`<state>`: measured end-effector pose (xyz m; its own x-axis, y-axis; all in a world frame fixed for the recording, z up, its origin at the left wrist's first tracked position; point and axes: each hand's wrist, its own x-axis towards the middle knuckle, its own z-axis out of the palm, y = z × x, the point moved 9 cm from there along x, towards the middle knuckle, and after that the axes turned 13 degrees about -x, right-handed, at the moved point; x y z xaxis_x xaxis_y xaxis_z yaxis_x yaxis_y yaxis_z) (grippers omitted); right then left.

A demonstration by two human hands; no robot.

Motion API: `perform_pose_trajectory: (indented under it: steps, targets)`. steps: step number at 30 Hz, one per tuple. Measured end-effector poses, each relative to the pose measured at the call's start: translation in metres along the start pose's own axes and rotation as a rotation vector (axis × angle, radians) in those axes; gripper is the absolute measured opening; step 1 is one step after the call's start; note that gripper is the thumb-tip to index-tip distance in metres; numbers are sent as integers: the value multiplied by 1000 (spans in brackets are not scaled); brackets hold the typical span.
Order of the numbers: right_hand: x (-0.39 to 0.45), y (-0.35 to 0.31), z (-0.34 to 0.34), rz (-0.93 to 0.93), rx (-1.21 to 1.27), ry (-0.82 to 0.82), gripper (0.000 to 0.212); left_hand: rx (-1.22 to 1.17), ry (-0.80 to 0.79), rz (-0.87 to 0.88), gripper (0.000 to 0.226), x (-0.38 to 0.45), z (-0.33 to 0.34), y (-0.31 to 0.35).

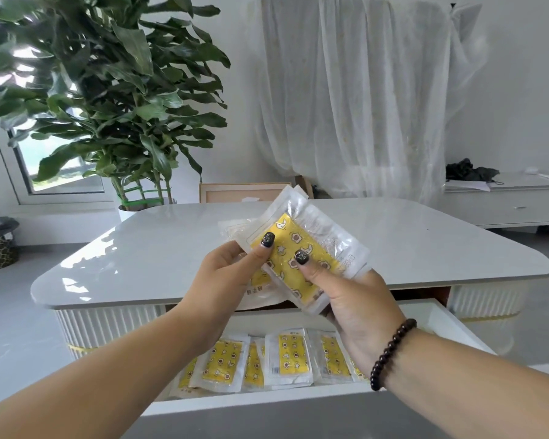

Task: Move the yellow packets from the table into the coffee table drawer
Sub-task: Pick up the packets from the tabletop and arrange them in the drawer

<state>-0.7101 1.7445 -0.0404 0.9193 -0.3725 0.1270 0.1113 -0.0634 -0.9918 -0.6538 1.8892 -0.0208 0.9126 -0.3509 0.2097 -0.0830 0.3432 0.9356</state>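
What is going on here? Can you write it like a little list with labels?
left hand: grips the held packets from the left, thumb on top
right hand: grips the held packets from the right, thumb on top
held packets: a small bunch, yellow with stars, in clear wrappers, above the drawer
drawer: pulled open, white
packets in drawer: several, lying in an overlapping row
coffee table: white, glossy top
plant: big, green, behind the table
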Motion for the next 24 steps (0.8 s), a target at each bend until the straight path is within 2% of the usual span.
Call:
perform_pose_trajectory:
  steps: [1, 7, 10, 12, 18, 22, 24]
  targets:
    - [-1, -1, 2, -9, -1, -12, 57, -32, 2, -27, 30, 0, 0, -1]
    - [0, 2, -1, -1, -84, -2, 28, -46, -16, -65, 35, 0, 0, -2]
    - [11, 5, -12, 40, -42, 70, 44, -157, 7, -120, 24, 3, -4, -5]
    - [16, 9, -15, 101, -9, 78, 46, -229, 10, -176, 22, 4, -6, -10]
    - [8, 20, 15, 259, 174, -218, 27, -337, 41, -258, 31, 4, -7, -27]
    - [7, 24, 26, 282, 75, -390, 27, -370, 40, -285, 31, 2, 1, -36]
    - [4, 23, 28, 228, 19, -436, 19, -375, 18, -302, 26, 0, 9, -39]
